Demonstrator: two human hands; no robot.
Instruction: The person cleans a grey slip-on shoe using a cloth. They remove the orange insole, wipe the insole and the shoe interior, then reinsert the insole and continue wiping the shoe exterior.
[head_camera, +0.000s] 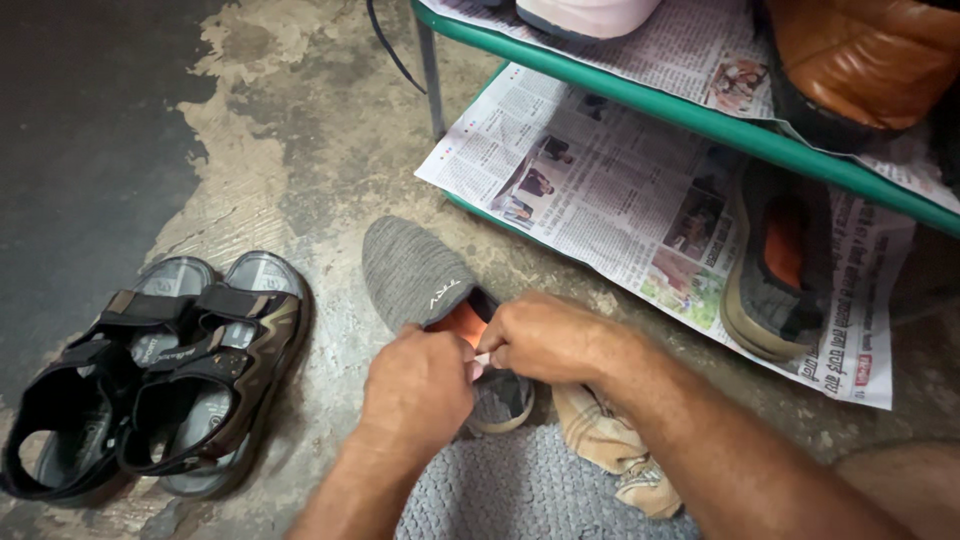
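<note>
I am looking down at my two hands over a grey slip-on shoe (415, 272) on the floor (300, 130). The shoe is orange inside and its toe points far and left. My left hand (418, 388) is curled shut over the near side of the shoe's opening. My right hand (540, 338) is curled too, just beside it on the right. Both hands pinch a small white bit (483, 358) between their fingertips, right at the shoe's opening. I cannot tell what the white bit is.

A tan cloth (610, 445) lies under my right arm, and a grey mat (520, 490) is near me, below the shoe.

On the left, well apart from the shoe, a pair of black and brown sandals (160, 375) lies side by side on the floor.

On the far right is a green shoe rack (640, 100) with newspaper (600, 180) on its shelves. The other grey shoe (775, 270) sits on the low shelf. A brown leather shoe (860, 60) sits on the top shelf.
</note>
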